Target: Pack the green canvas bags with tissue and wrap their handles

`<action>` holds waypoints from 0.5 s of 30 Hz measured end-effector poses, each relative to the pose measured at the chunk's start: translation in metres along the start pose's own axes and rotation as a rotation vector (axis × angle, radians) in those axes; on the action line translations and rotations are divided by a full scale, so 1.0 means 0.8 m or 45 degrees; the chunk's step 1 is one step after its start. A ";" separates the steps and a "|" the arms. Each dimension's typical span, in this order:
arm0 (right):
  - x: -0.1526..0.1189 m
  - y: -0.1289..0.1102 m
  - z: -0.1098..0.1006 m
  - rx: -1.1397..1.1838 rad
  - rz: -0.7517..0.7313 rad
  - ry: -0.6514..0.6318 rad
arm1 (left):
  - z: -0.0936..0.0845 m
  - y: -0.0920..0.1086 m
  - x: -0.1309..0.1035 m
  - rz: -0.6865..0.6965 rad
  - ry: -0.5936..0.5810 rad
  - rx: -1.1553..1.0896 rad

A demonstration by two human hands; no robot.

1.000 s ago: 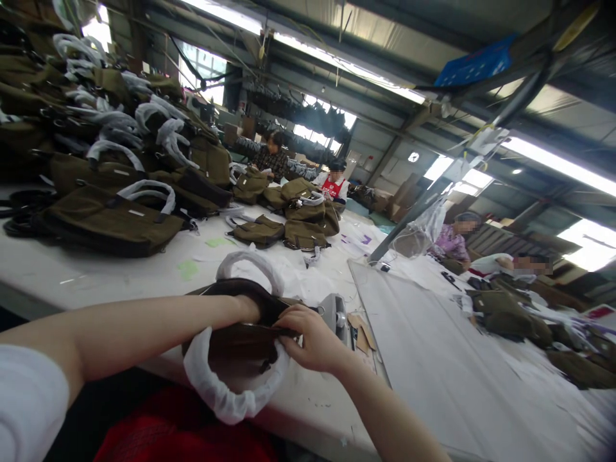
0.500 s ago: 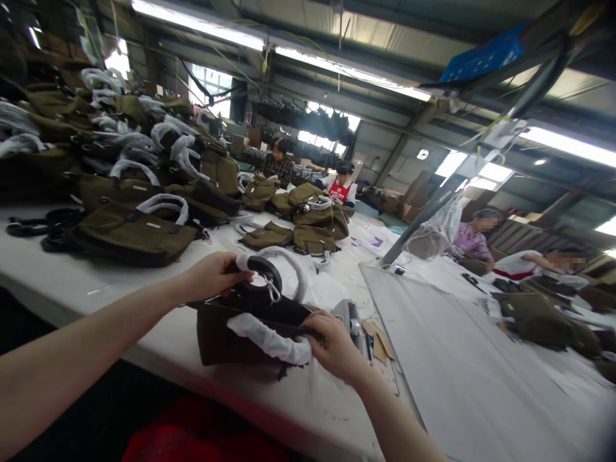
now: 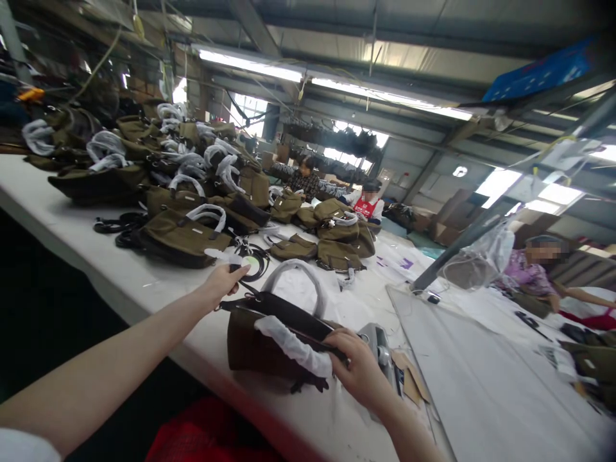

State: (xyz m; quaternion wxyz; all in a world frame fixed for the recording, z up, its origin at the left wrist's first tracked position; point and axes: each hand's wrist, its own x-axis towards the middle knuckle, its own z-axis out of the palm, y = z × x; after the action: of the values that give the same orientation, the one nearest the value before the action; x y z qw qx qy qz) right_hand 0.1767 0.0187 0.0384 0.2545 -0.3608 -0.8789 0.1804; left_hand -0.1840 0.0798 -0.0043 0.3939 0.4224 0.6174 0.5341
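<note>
A dark olive bag (image 3: 255, 346) stands on the white table in front of me, its zipped top open and its two handles wrapped in white film. My right hand (image 3: 351, 353) grips the right end of the bag's top edge. Beyond the bag's left end, my left hand (image 3: 226, 282) is closed on a coiled black strap (image 3: 257, 266) with a metal clip and a white wrapping. The strap hangs clear of the bag, near the olive bags behind it.
Olive bags (image 3: 187, 234) with wrapped handles are heaped at the left and back of the white table (image 3: 149, 282). A grey device (image 3: 378, 340) and cardboard pieces (image 3: 409, 378) lie right of the bag. A metal post (image 3: 462, 247) stands farther right. Several people are at work beyond.
My left hand has moved the coiled strap from over the bag's opening to the left, away from the bag. My right hand keeps its grip. The view has turned left.
</note>
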 end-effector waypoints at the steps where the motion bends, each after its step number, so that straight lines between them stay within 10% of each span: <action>1: 0.000 -0.001 0.000 -0.003 0.001 0.000 | -0.001 -0.004 0.001 -0.003 -0.002 0.012; 8: 0.001 -0.003 0.001 0.005 0.040 -0.037 | -0.006 -0.016 0.005 0.024 0.014 0.192; 15: 0.055 -0.059 -0.020 0.242 0.018 -0.094 | 0.002 0.032 -0.017 0.361 0.059 0.669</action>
State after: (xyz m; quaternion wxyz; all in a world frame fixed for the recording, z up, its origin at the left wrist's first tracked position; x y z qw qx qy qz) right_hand 0.1330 0.0209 0.0890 0.2537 -0.3344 -0.8641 0.2778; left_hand -0.1753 0.0697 0.0215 0.1782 0.5797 0.6781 0.4153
